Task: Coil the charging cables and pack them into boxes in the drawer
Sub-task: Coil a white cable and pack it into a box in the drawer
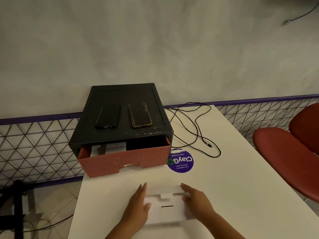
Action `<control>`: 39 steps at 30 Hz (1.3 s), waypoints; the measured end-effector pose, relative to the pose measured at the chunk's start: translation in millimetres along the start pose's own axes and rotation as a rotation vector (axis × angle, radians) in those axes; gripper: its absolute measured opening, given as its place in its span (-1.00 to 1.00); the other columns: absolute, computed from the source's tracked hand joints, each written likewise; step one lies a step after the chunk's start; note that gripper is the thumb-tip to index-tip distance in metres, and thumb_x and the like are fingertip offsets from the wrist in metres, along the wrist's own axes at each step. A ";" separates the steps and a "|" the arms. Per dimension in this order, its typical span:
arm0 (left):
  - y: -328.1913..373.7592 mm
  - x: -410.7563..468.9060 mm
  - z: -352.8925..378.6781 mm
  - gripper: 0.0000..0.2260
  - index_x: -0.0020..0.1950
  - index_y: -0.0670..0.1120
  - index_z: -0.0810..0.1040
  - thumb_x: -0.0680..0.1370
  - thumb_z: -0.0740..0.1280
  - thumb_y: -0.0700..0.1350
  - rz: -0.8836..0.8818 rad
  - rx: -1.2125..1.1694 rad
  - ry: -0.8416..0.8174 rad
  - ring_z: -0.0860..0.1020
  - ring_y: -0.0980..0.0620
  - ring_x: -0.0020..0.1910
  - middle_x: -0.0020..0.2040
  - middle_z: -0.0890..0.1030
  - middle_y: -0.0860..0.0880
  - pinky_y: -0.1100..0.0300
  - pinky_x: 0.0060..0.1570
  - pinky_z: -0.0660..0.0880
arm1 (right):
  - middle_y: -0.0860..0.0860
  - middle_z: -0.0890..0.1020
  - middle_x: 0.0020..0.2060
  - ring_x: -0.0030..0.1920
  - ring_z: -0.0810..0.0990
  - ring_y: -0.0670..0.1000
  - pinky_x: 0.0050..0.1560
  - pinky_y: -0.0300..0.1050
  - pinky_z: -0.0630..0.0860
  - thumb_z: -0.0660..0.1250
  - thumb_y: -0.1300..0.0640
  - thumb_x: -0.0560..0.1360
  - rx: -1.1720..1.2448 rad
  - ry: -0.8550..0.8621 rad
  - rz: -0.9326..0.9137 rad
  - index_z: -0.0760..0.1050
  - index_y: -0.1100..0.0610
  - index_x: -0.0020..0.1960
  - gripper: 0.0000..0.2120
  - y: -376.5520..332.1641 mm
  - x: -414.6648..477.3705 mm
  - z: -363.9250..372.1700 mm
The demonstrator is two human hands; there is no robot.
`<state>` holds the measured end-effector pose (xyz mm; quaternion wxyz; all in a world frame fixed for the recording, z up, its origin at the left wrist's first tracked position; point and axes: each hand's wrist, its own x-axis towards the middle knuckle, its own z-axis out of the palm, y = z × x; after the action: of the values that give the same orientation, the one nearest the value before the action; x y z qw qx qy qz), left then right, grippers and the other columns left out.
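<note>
On the white bench, a black cabinet has its red drawer part open, with a second box inside. Black cable lies loose and uncoiled right of cabinet, well apart from the hands. White box sits at near edge. Left hand and right hand press its sides with straight fingers, gripping nothing. Cable probably light, floppy, springy; pinch near plug, then loop.

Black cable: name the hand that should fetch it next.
Right. The black cable lies right of the drawer unit, beyond the right hand. The left hand rests at the white box on its other side and would probably have to cross over.
</note>
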<state>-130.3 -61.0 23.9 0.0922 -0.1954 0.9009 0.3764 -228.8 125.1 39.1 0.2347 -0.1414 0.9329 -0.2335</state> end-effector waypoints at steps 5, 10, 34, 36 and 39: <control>10.4 -1.6 8.5 -0.44 0.54 -0.03 -0.21 0.64 0.01 0.03 0.090 0.421 -0.102 -0.34 -0.09 0.48 0.49 -0.39 -0.04 0.02 0.46 -0.11 | 0.05 0.15 0.49 0.41 0.30 0.10 0.35 -0.07 0.28 0.14 -0.29 0.48 -0.187 -0.096 -0.020 -0.01 -0.01 0.52 -0.27 -8.2 -2.9 5.0; 9.4 -2.2 9.8 -0.42 0.53 -0.04 -0.26 0.64 -0.02 0.08 0.110 0.530 -0.166 -0.34 -0.06 0.49 0.51 -0.36 -0.02 0.00 0.46 -0.16 | 0.01 0.11 0.50 0.41 0.29 0.12 0.35 -0.05 0.32 0.19 -0.32 0.45 -0.192 -0.050 0.017 -0.01 -0.02 0.52 -0.21 -16.9 -4.1 11.1; 16.4 -9.9 0.4 -0.21 0.54 -0.03 -0.16 0.50 0.20 0.26 0.126 0.581 -0.225 -0.15 -0.10 0.52 0.55 -0.12 -0.01 -0.03 0.48 -0.08 | 0.00 0.10 0.43 0.35 0.29 0.14 0.37 -0.01 0.29 0.52 -0.15 0.25 -0.157 -0.280 -0.123 -0.06 -0.06 0.50 0.04 9.1 -6.8 -1.4; 18.8 -11.9 -0.2 -0.21 0.54 -0.02 -0.17 0.51 0.21 0.23 0.126 0.568 -0.229 -0.17 -0.08 0.52 0.55 -0.13 0.00 -0.02 0.49 -0.09 | -0.02 0.10 0.42 0.33 0.32 0.15 0.35 -0.03 0.30 0.55 -0.06 0.23 -0.206 -0.272 -0.158 -0.09 -0.06 0.51 0.07 15.4 -9.8 -3.5; 21.5 -13.9 -0.5 -0.23 0.54 0.01 -0.16 0.52 0.23 0.19 0.123 0.539 -0.251 -0.21 -0.05 0.52 0.55 -0.16 0.03 -0.01 0.49 -0.13 | -0.04 0.19 0.37 0.21 0.41 0.12 0.23 -0.13 0.38 0.51 0.03 0.23 -0.226 -0.189 -0.212 -0.04 -0.06 0.50 0.02 22.4 -16.0 -0.1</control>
<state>-126.8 -43.6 42.3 0.2285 -0.0608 0.9600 0.1499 -218.7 150.1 33.9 0.2783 -0.2856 0.9069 -0.1363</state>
